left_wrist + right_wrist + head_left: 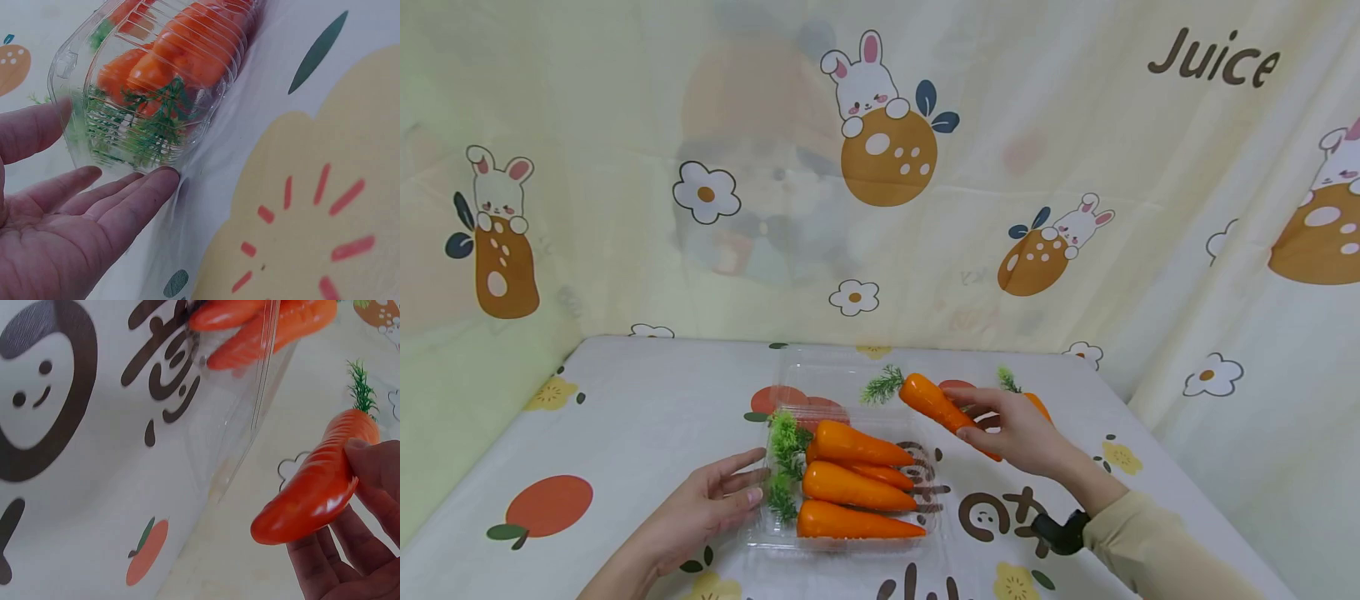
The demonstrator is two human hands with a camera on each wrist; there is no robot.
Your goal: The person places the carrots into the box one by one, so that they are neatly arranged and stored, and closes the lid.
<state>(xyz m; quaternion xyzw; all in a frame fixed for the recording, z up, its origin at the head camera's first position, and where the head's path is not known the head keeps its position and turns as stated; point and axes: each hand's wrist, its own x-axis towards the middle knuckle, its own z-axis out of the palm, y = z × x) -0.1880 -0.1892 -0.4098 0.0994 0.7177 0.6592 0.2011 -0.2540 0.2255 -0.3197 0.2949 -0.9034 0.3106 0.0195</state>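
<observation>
A clear plastic box (835,545) with its lid (820,367) raised at the back holds several orange toy carrots (859,486), green tops to the left. At the box's left end is my left hand (711,500), fingers extended; in the left wrist view, its fingertips (164,177) reach the box wall (65,75), where contact is hard to tell. My right hand (1018,429) pinches another carrot (927,400) between thumb and fingers, held above the table right of the lid. In the right wrist view this carrot (319,481) hangs clear of the box.
Beyond the right hand lies a further carrot (1037,405), mostly hidden by that hand, with its green top (1007,380) showing. A printed cloth (647,417) covers the table. Printed curtains (775,125) stand behind and at both sides.
</observation>
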